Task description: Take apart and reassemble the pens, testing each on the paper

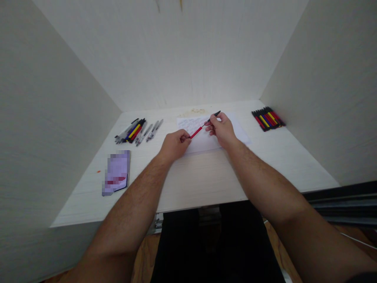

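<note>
My left hand pinches the lower end of a red pen barrel over the sheet of paper. In the fingers of my right hand is a black pen top, tilted up to the right. A thin dark piece, looking like a refill, spans the short gap between the barrel and the black part. Beneath both hands lies white paper with faint handwriting near its upper left. Both hands are closed, and part of the pen is hidden by the fingers.
Pens with coloured barrels and clear pens lie to the left. A row of assembled-looking pens rests at the right. Nearer on the left is a pixelated phone-like object. Panels enclose the back and sides.
</note>
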`<control>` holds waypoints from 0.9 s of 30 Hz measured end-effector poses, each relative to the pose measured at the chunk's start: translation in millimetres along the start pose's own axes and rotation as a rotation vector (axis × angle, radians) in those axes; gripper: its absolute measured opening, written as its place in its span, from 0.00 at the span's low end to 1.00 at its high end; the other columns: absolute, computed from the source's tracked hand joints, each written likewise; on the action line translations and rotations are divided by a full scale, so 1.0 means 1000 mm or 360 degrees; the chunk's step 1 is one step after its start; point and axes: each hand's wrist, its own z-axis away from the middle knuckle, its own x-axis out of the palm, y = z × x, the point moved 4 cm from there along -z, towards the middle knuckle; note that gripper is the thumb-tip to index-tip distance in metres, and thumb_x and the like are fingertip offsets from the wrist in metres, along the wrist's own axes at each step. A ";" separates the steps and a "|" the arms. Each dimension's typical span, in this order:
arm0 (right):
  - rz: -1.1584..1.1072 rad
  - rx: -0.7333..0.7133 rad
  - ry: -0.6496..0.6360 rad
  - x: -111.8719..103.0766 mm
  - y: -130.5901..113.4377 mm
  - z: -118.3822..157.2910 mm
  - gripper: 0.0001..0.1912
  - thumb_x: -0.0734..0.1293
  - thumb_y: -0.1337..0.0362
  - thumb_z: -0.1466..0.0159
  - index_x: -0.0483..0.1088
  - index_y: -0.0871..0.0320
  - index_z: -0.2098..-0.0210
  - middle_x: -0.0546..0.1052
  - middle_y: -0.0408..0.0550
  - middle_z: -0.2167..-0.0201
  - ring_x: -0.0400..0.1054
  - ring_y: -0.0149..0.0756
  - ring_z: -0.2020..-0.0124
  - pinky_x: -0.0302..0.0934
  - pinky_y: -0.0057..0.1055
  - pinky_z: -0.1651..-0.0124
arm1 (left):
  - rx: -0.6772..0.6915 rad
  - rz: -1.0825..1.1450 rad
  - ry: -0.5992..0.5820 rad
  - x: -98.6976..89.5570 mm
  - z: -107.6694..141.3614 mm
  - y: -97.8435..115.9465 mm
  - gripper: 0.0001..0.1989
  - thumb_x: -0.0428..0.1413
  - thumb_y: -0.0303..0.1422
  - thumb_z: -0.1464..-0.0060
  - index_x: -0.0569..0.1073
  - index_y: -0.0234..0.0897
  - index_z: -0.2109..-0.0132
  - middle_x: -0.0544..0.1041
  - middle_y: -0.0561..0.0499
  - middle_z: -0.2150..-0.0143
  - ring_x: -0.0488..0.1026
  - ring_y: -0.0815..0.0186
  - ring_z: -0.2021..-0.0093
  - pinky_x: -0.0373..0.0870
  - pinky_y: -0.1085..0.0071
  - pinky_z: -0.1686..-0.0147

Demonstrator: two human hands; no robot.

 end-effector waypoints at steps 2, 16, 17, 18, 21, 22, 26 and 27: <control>-0.0024 -0.0015 0.0065 -0.003 -0.002 -0.001 0.12 0.66 0.54 0.35 0.58 0.53 0.64 0.76 0.39 0.73 0.68 0.24 0.79 0.55 0.19 0.81 | -0.0004 -0.0010 0.0011 -0.001 0.000 0.000 0.06 0.57 0.35 0.49 0.76 0.39 0.64 0.75 0.53 0.72 0.68 0.68 0.72 0.62 0.71 0.70; -0.0159 0.0028 0.0288 -0.016 -0.002 -0.008 0.13 0.65 0.53 0.35 0.58 0.53 0.64 0.74 0.38 0.73 0.64 0.23 0.81 0.56 0.20 0.81 | -0.0100 -0.0027 0.0099 -0.005 -0.002 -0.001 0.05 0.58 0.34 0.51 0.77 0.39 0.67 0.77 0.51 0.69 0.70 0.66 0.69 0.64 0.69 0.66; -0.0166 0.0014 0.0297 -0.016 -0.002 -0.008 0.13 0.65 0.53 0.35 0.58 0.53 0.64 0.74 0.38 0.73 0.64 0.23 0.81 0.56 0.20 0.81 | -0.0125 -0.0008 0.0090 -0.004 -0.002 -0.002 0.05 0.58 0.34 0.51 0.77 0.39 0.67 0.77 0.51 0.70 0.70 0.66 0.69 0.64 0.69 0.67; -0.0172 -0.0004 0.0314 -0.017 -0.003 -0.009 0.12 0.64 0.54 0.35 0.57 0.53 0.64 0.74 0.38 0.73 0.64 0.23 0.81 0.56 0.20 0.81 | -0.0147 0.0006 0.0076 -0.004 -0.001 -0.003 0.05 0.58 0.34 0.52 0.77 0.39 0.67 0.77 0.51 0.70 0.70 0.66 0.70 0.64 0.69 0.68; -0.0167 -0.0057 0.0395 -0.023 -0.003 -0.011 0.13 0.64 0.53 0.35 0.57 0.52 0.64 0.74 0.38 0.72 0.64 0.23 0.81 0.57 0.20 0.81 | -0.0158 0.0006 0.0058 -0.003 0.000 -0.001 0.05 0.59 0.34 0.52 0.77 0.39 0.67 0.77 0.51 0.71 0.70 0.66 0.70 0.65 0.69 0.68; -0.0159 -0.0065 0.0416 -0.024 -0.003 -0.011 0.13 0.64 0.52 0.35 0.57 0.52 0.64 0.75 0.38 0.72 0.64 0.23 0.81 0.57 0.20 0.81 | -0.0160 -0.0002 0.0055 -0.003 0.000 -0.001 0.05 0.59 0.34 0.52 0.78 0.39 0.67 0.78 0.51 0.70 0.71 0.66 0.69 0.65 0.69 0.68; -0.0138 -0.0051 0.0396 -0.022 -0.003 -0.011 0.12 0.64 0.53 0.35 0.57 0.52 0.64 0.75 0.38 0.72 0.64 0.23 0.81 0.56 0.20 0.81 | -0.0192 -0.0012 0.0038 -0.002 0.000 -0.003 0.06 0.59 0.35 0.52 0.78 0.39 0.67 0.79 0.50 0.69 0.72 0.65 0.69 0.66 0.68 0.67; -0.0135 -0.0044 0.0372 -0.021 -0.003 -0.010 0.12 0.64 0.53 0.35 0.57 0.52 0.65 0.74 0.38 0.73 0.64 0.23 0.81 0.56 0.20 0.81 | -0.0207 -0.0021 0.0032 -0.001 0.000 -0.004 0.07 0.60 0.35 0.52 0.79 0.39 0.66 0.79 0.49 0.69 0.72 0.65 0.69 0.66 0.68 0.67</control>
